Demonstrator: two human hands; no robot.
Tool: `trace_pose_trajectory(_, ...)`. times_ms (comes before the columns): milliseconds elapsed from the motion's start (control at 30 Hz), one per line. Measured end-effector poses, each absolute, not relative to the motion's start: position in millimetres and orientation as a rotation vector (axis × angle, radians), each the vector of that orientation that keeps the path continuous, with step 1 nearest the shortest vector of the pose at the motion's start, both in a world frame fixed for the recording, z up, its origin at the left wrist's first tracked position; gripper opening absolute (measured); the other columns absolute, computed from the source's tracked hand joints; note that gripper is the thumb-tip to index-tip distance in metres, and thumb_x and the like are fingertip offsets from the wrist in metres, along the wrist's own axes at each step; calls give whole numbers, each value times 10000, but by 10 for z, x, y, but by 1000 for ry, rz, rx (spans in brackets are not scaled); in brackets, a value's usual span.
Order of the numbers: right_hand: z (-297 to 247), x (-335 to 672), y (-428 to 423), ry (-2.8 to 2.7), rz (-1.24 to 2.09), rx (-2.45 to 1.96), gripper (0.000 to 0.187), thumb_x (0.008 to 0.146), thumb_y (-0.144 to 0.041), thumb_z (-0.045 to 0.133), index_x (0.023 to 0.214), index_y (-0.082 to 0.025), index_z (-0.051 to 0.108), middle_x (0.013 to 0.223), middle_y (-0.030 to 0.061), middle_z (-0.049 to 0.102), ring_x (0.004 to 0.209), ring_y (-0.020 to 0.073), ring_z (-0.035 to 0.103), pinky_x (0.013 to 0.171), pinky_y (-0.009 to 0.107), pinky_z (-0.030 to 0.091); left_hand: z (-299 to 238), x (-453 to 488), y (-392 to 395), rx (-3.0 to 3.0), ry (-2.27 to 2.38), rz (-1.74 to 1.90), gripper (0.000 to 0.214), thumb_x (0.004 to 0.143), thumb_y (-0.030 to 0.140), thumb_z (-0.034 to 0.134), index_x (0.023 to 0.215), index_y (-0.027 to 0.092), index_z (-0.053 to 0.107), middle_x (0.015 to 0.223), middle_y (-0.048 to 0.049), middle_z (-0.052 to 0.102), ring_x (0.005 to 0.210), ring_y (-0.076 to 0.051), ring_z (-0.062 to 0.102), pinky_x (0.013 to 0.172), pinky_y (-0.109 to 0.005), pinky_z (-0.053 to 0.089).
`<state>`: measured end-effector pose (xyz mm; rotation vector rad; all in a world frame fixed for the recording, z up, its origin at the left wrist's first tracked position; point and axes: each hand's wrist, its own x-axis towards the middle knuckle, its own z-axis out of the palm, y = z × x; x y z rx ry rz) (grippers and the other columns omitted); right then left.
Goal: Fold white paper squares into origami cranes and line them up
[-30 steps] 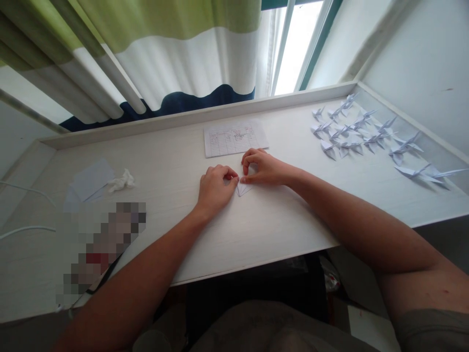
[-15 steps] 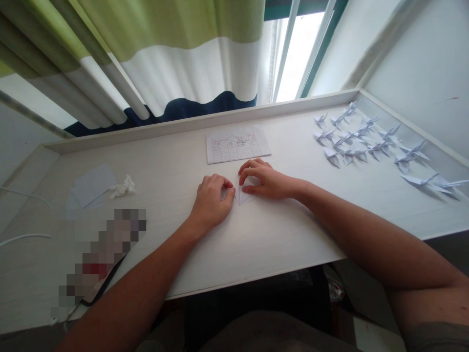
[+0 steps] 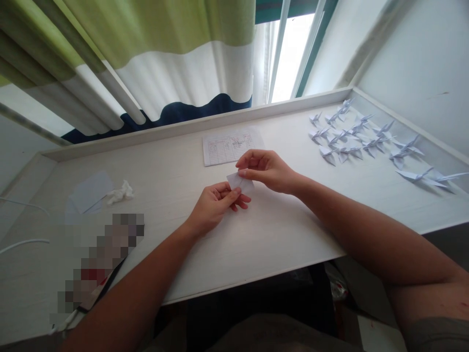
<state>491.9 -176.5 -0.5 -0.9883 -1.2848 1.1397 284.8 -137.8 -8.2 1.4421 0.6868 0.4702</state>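
Observation:
A small folded piece of white paper is held just above the white desk, between both hands. My left hand lies under it with the fingers curled and the thumb on the paper's lower edge. My right hand pinches its upper right edge with thumb and fingers. Both forearms reach in from the near edge of the desk.
Several folded paper cranes stand in rows at the right. A printed sheet lies behind the hands. At the left lie blank paper squares, a crumpled tissue and white cables. A striped curtain hangs behind.
The folded paper lay flat on the desk under both hands' fingertips; both hands have now lifted it off the surface and hold it between them.

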Motion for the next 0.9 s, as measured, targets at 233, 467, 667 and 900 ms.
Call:
trace_pose_trajectory(233, 46, 4880, -1777, -1195, 1006, -998, 179, 894, -320, 765, 999, -190, 701, 899, 20, 742, 835, 151, 692, 779, 312, 584, -86, 2900, -1433, 1168, 722, 634, 420, 842, 489, 859, 1015, 128, 734, 960, -123, 840, 767, -222, 802, 667, -292, 558)
trace_pose_trajectory(467, -93, 4834, -1767, -1252, 1104, -974, 250, 810, -214, 817, 1026, -183, 694, 922, 32, 794, 867, 170, 750, 806, 324, 592, -92, 2891, -1436, 1121, 724, 624, 450, 841, 470, 871, 1118, 136, 750, 1008, -119, 847, 802, -233, 822, 688, -289, 597)
trace_pose_trajectory(667, -73, 4808, -1784, -1238, 1092, -1041, 292, 820, -220, 801, 1081, -178, 676, 820, 15, 783, 753, 155, 729, 685, 293, 551, -109, 2893, -1438, 1162, 703, 639, 462, 874, 540, 815, 1065, 122, 769, 976, -134, 845, 786, -256, 820, 666, -312, 611)
trace_pose_trajectory(900, -32, 4754, -1825, -1214, 999, -1087, 269, 834, -263, 785, 1065, -165, 689, 695, -20, 721, 621, 130, 658, 584, 278, 488, -132, 2898, -1433, 1210, 662, 644, 461, 875, 539, 818, 1063, 123, 764, 994, -146, 845, 796, -261, 823, 643, -306, 607)
